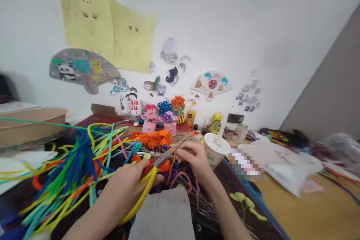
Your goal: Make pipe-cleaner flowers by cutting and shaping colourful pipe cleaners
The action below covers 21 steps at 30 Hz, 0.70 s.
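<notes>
At the tabletop's (208, 212) left edge, a box (30, 129) is cut off by the view. Beside it spread pipe cleaners (77, 168), their near ends partly hidden behind the left forearm. The left hand (132, 178) is closed around the yellow-handled scissors (165, 156), most fingers out of sight; the scissors are over the tabletop's middle, blades toward its far right corner. Orange flowers (157, 139) lie behind them. Toward the far edge, a carton (135, 105) bears red Chinese characters, partly covered by potted flowers (164, 114); the bottle's (191, 114) label is too small to read. The right hand's (195, 159) fingertips are narrowed at the blades; what lies between them I cannot tell. A grey sheet (164, 215) at the near edge is cut off below. On the wall, a fan (212, 83) carries a red 囍. By the blue right edge stands a lidded cup (215, 150), partly behind the right hand; past it, the plastic bag's (281, 161) red print is blurred.
</notes>
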Each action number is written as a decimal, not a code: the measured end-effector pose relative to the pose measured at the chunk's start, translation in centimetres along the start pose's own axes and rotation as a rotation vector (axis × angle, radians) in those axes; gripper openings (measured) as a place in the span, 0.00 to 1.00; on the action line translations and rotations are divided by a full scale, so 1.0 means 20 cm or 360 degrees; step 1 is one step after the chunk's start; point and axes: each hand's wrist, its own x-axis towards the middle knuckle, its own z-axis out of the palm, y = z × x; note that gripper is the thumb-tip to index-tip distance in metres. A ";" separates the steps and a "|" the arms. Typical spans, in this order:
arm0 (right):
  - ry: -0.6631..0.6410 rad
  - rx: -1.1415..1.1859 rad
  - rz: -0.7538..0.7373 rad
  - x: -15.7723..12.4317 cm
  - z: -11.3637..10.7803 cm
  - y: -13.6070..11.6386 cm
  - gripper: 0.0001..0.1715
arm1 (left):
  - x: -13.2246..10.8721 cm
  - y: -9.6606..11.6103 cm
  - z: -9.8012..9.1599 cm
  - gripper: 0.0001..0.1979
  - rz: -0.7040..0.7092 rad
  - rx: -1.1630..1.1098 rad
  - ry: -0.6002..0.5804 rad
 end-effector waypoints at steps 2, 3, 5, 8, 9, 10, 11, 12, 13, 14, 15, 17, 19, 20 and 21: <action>0.0005 0.0012 0.0001 -0.01 0.00 0.00 0.10 | -0.02 -0.01 -0.01 0.14 0.0015 -0.0019 -0.0024; 0.0010 0.0018 0.0001 -0.01 0.00 0.00 0.09 | -0.02 -0.01 -0.01 0.14 0.0022 -0.0030 -0.0034; 0.0022 0.0030 -0.0001 -0.01 0.01 0.00 0.09 | -0.04 -0.02 -0.02 0.13 0.0039 -0.0057 -0.0054; 0.0051 0.0049 -0.0007 -0.01 0.01 0.00 0.09 | -0.06 -0.02 -0.03 0.12 0.0027 -0.0119 -0.0017; 0.0058 0.0055 -0.0008 -0.01 0.01 0.00 0.09 | -0.06 -0.02 -0.04 0.12 0.0004 -0.0156 0.0043; 0.0060 0.0061 -0.0008 -0.01 0.01 0.00 0.09 | -0.05 -0.01 -0.04 0.12 -0.0024 -0.0197 0.0119; 0.0056 0.0068 -0.0008 -0.01 0.02 -0.01 0.09 | -0.05 -0.01 -0.04 0.13 -0.0054 -0.0237 0.0199; 0.0045 0.0075 -0.0009 -0.02 0.03 -0.01 0.09 | -0.04 -0.01 -0.03 0.13 -0.0078 -0.0260 0.0267; 0.0029 0.0080 -0.0009 -0.02 0.03 -0.02 0.09 | -0.03 0.00 -0.02 0.14 -0.0081 -0.0315 0.0324; 0.0008 0.0081 -0.0011 -0.03 0.04 -0.03 0.09 | -0.02 -0.01 -0.01 0.14 -0.0067 -0.0401 0.0365; -0.0016 0.0079 -0.0010 -0.03 0.05 -0.03 0.09 | -0.02 -0.01 0.00 0.15 -0.0043 -0.0511 0.0399; -0.0059 0.0067 -0.0009 -0.04 0.07 -0.04 0.10 | -0.01 -0.02 0.03 0.14 0.0017 -0.0758 0.0455; -0.0089 0.0057 -0.0018 -0.05 0.08 -0.04 0.10 | 0.00 -0.03 0.04 0.14 0.0044 -0.0910 0.0497; -0.0099 0.0057 -0.0029 -0.05 0.09 -0.04 0.10 | 0.00 -0.04 0.05 0.14 0.0045 -0.0929 0.0512; -0.0107 0.0059 -0.0040 -0.05 0.09 -0.04 0.10 | 0.00 -0.04 0.05 0.14 0.0050 -0.0964 0.0533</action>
